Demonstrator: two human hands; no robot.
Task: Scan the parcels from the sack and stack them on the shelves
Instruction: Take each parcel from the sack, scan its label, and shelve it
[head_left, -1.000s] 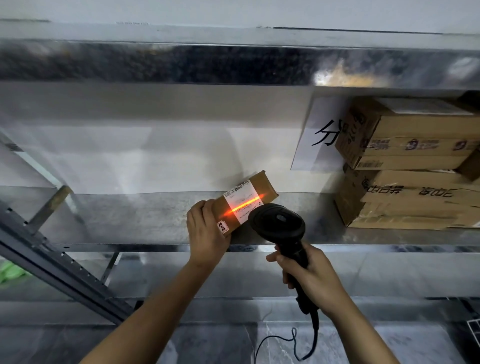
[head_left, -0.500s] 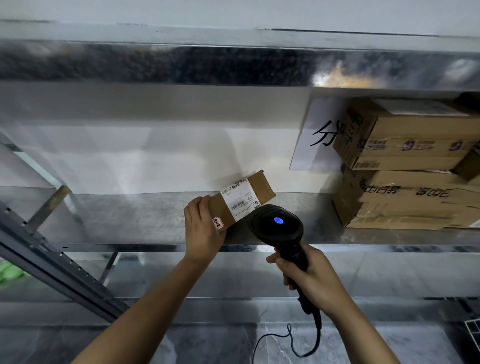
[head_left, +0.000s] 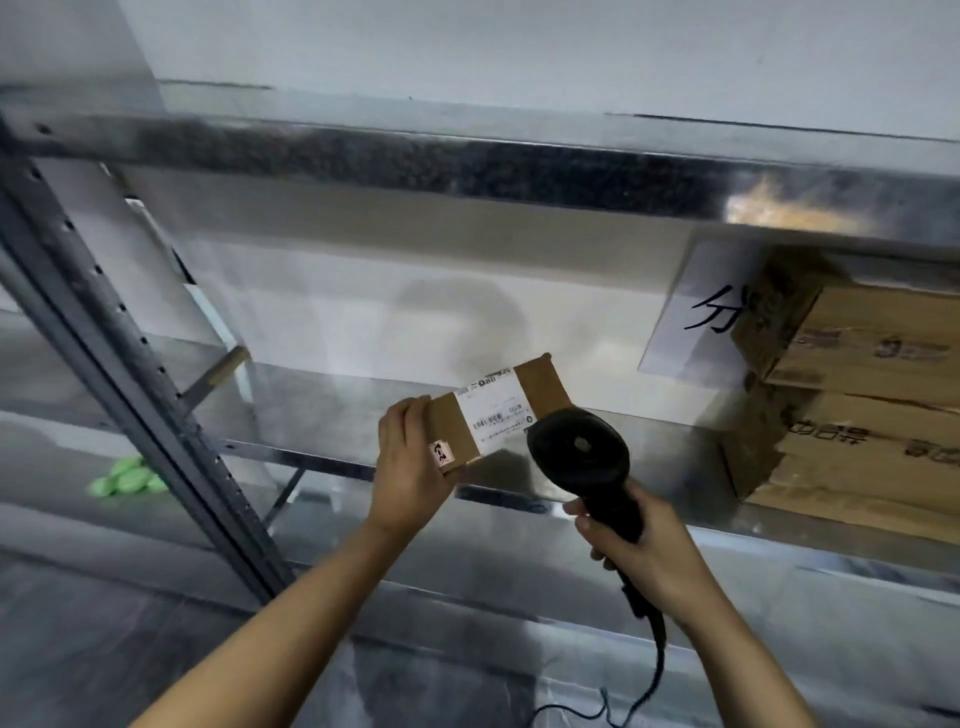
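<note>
My left hand (head_left: 410, 467) grips the near end of a small brown cardboard parcel (head_left: 540, 384) with a white shipping label, held tilted above the front edge of the metal shelf (head_left: 322, 410). My right hand (head_left: 644, 551) grips the handle of a black corded barcode scanner (head_left: 576, 457), whose head sits just right of the parcel and covers its lower right corner. No scan light shows on the label.
Stacked brown cartons (head_left: 862, 405) fill the right end of the same shelf, with a white paper sign (head_left: 701, 306) beside them. A slanted grey shelf upright (head_left: 119, 353) crosses the left. Something green (head_left: 130, 478) lies low at the left. Another shelf board (head_left: 467, 156) runs overhead.
The red scan line on the label went out, then the scanner's blue light too. The view swung left and tilted, while the parcel and scanner stayed together.
</note>
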